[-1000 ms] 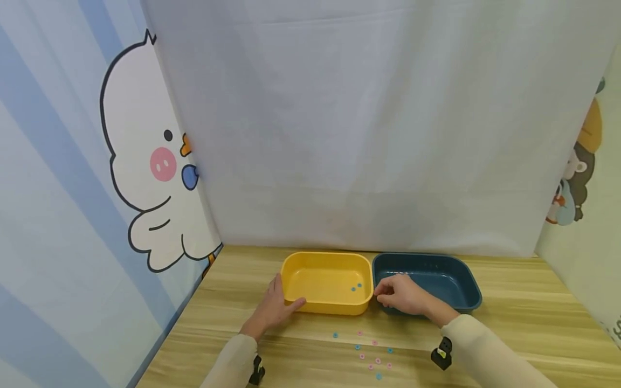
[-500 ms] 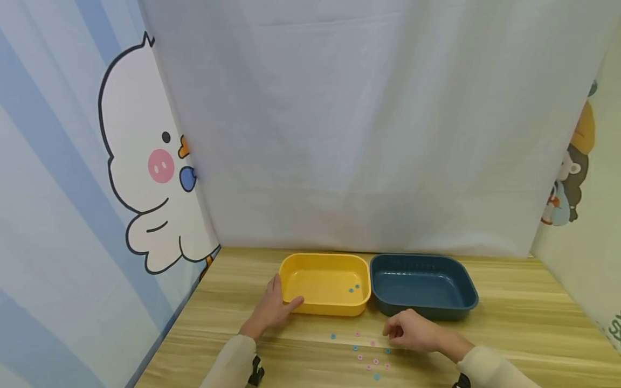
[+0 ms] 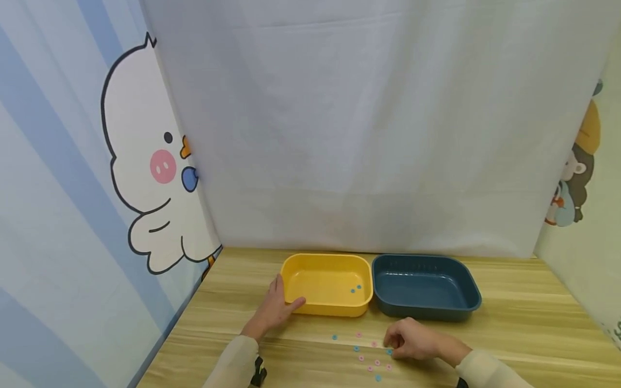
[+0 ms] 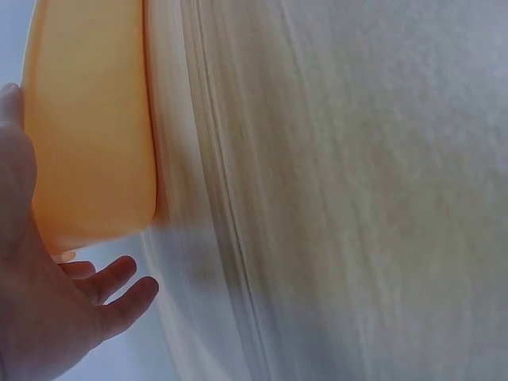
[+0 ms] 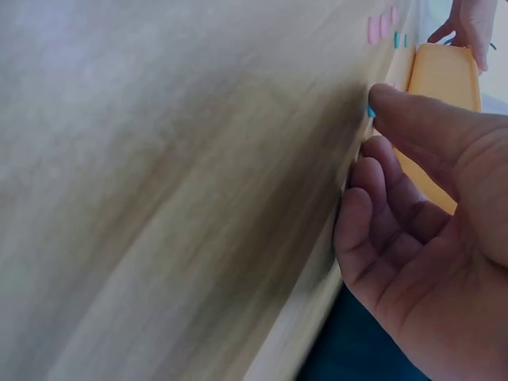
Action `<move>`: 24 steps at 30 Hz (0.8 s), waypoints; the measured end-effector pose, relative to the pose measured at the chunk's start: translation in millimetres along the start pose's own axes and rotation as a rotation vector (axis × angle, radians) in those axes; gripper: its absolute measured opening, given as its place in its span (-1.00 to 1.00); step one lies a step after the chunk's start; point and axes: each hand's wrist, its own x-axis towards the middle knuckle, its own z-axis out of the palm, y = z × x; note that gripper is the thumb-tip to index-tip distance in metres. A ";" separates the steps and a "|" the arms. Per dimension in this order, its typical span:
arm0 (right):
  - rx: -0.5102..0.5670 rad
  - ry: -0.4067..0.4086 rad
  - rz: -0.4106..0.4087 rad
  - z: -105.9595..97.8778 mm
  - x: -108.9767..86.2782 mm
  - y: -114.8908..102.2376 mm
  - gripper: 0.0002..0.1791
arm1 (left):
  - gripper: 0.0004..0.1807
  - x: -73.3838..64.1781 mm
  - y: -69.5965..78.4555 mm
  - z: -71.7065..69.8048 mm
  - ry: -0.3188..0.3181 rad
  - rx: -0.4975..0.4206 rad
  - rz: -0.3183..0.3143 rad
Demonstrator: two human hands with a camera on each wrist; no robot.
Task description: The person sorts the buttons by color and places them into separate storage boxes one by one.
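Note:
My left hand [image 3: 273, 310] rests against the near left corner of the yellow bin [image 3: 322, 311], thumb along the front wall. In the left wrist view its loose fingers [image 4: 119, 278] stand apart beside the yellow bin [image 4: 91, 135]. My right hand [image 3: 414, 338] is down at the tabletop, its thumb and bent fingers closed round a small blue ring-shaped bead [image 3: 389, 352]. That blue bead [image 5: 371, 112] shows at the thumb tip in the right wrist view; the thumb partly hides it. Several pink beads [image 3: 377, 362] and blue beads [image 3: 356, 348] lie scattered left of this hand.
A dark blue bin [image 3: 427, 312] stands to the right of the yellow one, their sides nearly touching. Two blue beads [image 3: 356, 289] lie inside the yellow bin. A pale curtain [image 3: 368, 161] hangs behind the wood-patterned table [image 3: 514, 302].
My right hand has come back from the dark blue bin's near left corner toward me, down to the blue bead on the table. My left hand has kept its place on the yellow bin.

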 end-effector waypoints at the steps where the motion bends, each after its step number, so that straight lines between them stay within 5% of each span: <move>1: -0.007 0.004 -0.009 0.6 0.0 0.2 -0.87 | 0.07 -0.1 0.6 0.1 -0.002 -0.002 0.003; 9: -0.070 0.046 -0.071 2.7 2.7 1.5 -0.90 | 0.10 1.3 4.0 -2.1 -0.011 -0.003 0.005; 24: -0.028 0.030 0.010 6.0 5.2 2.5 -0.86 | 0.11 -0.3 2.1 -2.1 -0.023 -0.011 -0.019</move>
